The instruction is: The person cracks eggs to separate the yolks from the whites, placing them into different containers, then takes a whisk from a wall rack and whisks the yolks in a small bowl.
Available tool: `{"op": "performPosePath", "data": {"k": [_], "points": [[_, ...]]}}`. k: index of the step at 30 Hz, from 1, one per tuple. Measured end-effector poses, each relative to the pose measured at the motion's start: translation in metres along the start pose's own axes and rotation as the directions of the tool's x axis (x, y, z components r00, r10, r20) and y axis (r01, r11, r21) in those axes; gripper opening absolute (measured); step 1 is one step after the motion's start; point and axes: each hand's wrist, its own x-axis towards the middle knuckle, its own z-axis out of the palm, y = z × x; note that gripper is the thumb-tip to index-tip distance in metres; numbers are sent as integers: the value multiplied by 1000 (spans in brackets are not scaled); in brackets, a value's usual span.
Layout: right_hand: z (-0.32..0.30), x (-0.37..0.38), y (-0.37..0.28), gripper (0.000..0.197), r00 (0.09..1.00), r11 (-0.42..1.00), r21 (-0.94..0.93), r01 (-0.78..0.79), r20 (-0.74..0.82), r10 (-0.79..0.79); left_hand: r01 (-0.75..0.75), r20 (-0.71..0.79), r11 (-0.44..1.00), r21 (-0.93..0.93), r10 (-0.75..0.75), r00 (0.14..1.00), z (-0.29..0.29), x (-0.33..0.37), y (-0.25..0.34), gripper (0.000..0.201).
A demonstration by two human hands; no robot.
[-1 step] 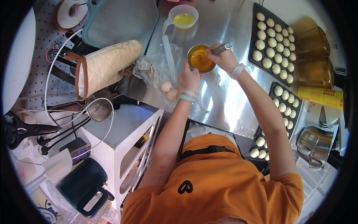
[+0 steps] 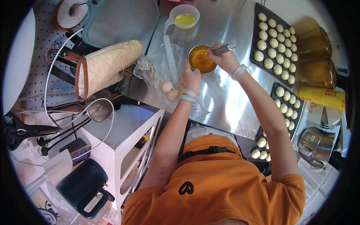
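Over the steel table, my left hand (image 2: 191, 79) in a clear plastic glove is closed on the rim and side of a small metal bowl (image 2: 191, 54). Orange-yellow beaten egg (image 2: 204, 66) lies in it. My gloved right hand (image 2: 226, 60) grips the handle of a whisk (image 2: 225, 48), whose wires dip into the egg. Eggshells (image 2: 166, 87) and a crumpled clear plastic bag (image 2: 152, 71) lie beside my left wrist. Beyond the bowl stands a white long-handled cup (image 2: 195, 14) with yellowish liquid, near a pale flat-bladed utensil (image 2: 170, 58).
Two dark trays (image 2: 265, 66) of round dough balls (image 2: 261, 45) stand to the right, near amber containers (image 2: 322, 73) and a steel pot (image 2: 320, 142). On the left are a quilted oven mitt (image 2: 108, 65), a teal-edged board (image 2: 123, 24), black scissors (image 2: 26, 129) and a dark mug (image 2: 83, 183).
The whisk's wires have shifted slightly within the egg, and its handle end has moved a little to the right. My left hand and the bowl stay in place.
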Motion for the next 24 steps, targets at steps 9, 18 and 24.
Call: {"op": "performPosePath", "data": {"k": [9, 18, 24], "points": [[-4, 9, -15, 16, 969, 972, -220, 78, 247, -22, 57, -41, 985, 164, -51, 998, 5, -3, 15, 49], [-1, 29, -5, 18, 945, 940, -228, 255, 264, -192, -32, 3, 998, 49, 32, 999, 4, 5, 3, 54], [-9, 26, -19, 20, 923, 948, -269, 171, 380, -59, 24, -20, 990, 138, -21, 1000, 0, 8, 1, 64]]}}
